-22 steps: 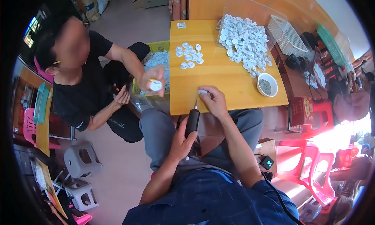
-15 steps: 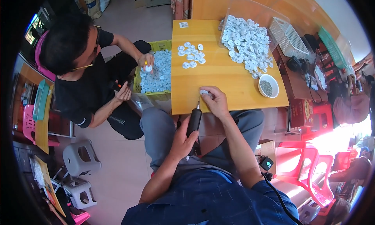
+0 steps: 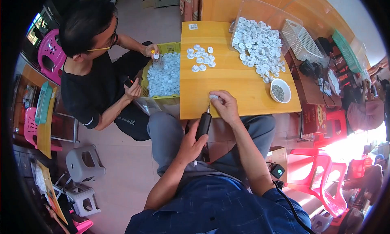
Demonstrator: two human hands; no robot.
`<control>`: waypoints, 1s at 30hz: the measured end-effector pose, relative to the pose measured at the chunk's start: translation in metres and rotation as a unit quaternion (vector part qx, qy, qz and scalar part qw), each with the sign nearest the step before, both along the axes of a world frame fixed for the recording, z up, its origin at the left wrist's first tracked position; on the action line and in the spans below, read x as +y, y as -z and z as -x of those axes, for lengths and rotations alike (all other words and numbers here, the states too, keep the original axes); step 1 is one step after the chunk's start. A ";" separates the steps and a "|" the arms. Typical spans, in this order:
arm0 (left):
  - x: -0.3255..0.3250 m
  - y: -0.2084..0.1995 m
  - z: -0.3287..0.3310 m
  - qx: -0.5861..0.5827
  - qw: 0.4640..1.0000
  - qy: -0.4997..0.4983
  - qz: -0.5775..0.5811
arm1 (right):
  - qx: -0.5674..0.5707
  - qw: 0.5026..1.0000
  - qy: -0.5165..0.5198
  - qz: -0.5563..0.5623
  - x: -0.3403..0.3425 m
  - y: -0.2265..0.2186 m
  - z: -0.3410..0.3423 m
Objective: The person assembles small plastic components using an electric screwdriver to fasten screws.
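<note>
My left hand [image 3: 191,146] is wrapped round a black electric screwdriver [image 3: 204,126], its thin bit pointing up and away from me. The bit's tip meets a small white round plastic part [image 3: 213,97] at the table's near side. Thumb and fingers of my right hand [image 3: 226,106] pinch that part; any screw at the tip is too small to make out. Further up the wooden table [image 3: 239,86] lies a group of similar white parts [image 3: 201,58]. A white bowl [image 3: 289,90] of small metal screws [image 3: 278,92] stands at the right edge.
A clear bin [image 3: 243,6] spills a heap of white parts [image 3: 258,41] onto the table's far right. To my left, a co-worker [image 3: 93,63] holds a small part over a yellow crate [image 3: 166,47] of white pieces. Grey stools [image 3: 83,165] stand at left; a red chair [image 3: 308,171] at right.
The co-worker has leaned toward the crate, head and hands shifting right. My hands keep the screwdriver and white part in nearly the same place; the view has shifted slightly.
</note>
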State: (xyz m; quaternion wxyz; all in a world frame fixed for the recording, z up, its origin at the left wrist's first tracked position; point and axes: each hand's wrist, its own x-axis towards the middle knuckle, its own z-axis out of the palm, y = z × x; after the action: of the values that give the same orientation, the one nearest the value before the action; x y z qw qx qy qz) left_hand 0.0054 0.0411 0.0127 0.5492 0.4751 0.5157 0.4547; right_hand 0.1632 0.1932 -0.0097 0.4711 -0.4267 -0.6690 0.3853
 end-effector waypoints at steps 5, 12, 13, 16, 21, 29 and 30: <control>0.001 -0.001 -0.001 -0.013 1.000 0.001 0.008 | 0.002 1.000 -0.004 0.004 -0.001 -0.002 0.000; 0.002 -0.001 0.000 -0.021 1.000 -0.003 0.005 | 0.003 1.000 -0.009 -0.003 0.000 0.000 0.000; 0.002 0.000 0.000 -0.021 1.000 -0.004 0.006 | 0.002 1.000 -0.009 -0.003 0.000 0.001 0.000; 0.001 0.003 0.000 -0.012 1.000 -0.005 0.000 | 0.002 1.000 -0.011 -0.002 -0.001 0.001 0.000; 0.002 0.010 0.001 -0.003 1.000 -0.012 -0.012 | 0.002 1.000 -0.016 0.001 0.000 0.000 -0.001; 0.003 0.010 0.002 0.004 1.000 -0.008 -0.007 | 0.011 1.000 -0.023 0.004 -0.001 0.000 0.001; 0.003 0.010 0.002 0.006 1.000 -0.007 -0.006 | 0.011 1.000 -0.023 0.004 0.000 0.000 0.001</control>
State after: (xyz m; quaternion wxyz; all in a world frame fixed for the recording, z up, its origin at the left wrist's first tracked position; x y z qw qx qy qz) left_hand 0.0036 0.0440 0.0022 0.5401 0.4770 0.5196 0.4591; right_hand 0.1626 0.1929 -0.0096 0.4675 -0.4091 -0.6719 0.4033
